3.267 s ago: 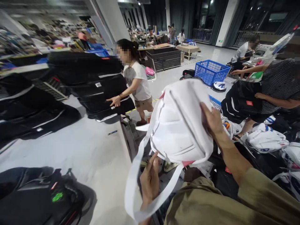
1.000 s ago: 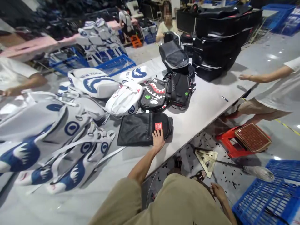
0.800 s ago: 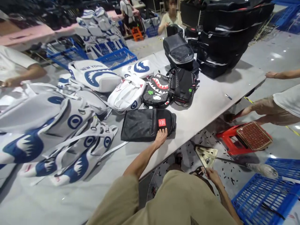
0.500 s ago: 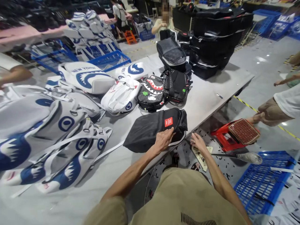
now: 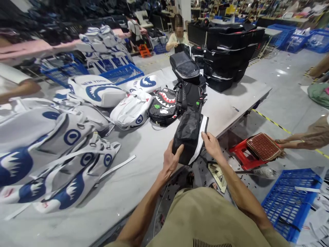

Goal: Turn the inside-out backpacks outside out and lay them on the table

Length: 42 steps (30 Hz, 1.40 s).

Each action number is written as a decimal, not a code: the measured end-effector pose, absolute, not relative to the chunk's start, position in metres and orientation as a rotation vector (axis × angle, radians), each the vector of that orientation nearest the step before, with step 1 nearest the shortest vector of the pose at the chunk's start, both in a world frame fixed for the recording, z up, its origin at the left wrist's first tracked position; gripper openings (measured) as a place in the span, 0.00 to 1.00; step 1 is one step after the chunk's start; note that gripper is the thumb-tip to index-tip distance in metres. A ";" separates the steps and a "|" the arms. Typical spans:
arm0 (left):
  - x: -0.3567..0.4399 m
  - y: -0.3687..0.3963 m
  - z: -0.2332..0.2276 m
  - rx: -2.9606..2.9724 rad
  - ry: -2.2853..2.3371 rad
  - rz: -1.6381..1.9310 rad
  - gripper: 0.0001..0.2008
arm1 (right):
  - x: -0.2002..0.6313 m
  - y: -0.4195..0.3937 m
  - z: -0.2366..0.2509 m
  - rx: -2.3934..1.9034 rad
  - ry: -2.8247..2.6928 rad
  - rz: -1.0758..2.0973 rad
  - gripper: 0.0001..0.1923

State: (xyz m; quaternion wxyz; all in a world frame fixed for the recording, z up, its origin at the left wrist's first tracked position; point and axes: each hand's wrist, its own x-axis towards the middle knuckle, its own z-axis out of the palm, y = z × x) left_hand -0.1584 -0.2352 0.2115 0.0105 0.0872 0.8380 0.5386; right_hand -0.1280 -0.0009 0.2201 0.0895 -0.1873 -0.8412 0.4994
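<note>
A black bag piece point(image 5: 187, 133) with a white strip along one side is held between my two hands at the table's front edge. My left hand point(image 5: 171, 158) grips its near left end, thumb on top and fingers hidden beneath. My right hand point(image 5: 211, 144) is closed on the white-edged right side. Just beyond lie a black checkered backpack point(image 5: 164, 106) with a red shark mouth and another black backpack point(image 5: 190, 96) with a green mark. A white backpack point(image 5: 132, 109) rests left of them.
White and blue shark backpacks point(image 5: 74, 137) crowd the table's left side. Tall stacked black bags point(image 5: 226, 55) stand at the far right, near a seated person point(image 5: 177, 36). A red stool point(image 5: 257, 151) and a blue crate point(image 5: 290, 202) are on the floor at right.
The black bag piece has been turned and lifted, its red label now out of sight and its white strip showing. My right hand has moved from beside it onto its edge.
</note>
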 end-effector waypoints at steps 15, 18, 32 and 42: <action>-0.206 -0.226 0.239 -0.058 2.839 1.389 0.18 | -0.147 -0.005 0.216 -0.453 -2.386 1.705 0.33; -0.207 -0.227 0.238 -0.078 2.845 1.393 0.18 | -0.155 0.003 0.219 -0.524 -2.316 1.874 0.36; -0.273 -0.200 0.240 -0.211 2.903 1.353 0.20 | -0.132 -0.016 0.176 -0.088 -2.527 1.646 0.27; -0.285 -0.193 0.237 -0.120 2.916 1.356 0.24 | -0.136 -0.027 0.130 -0.129 -2.644 1.147 0.32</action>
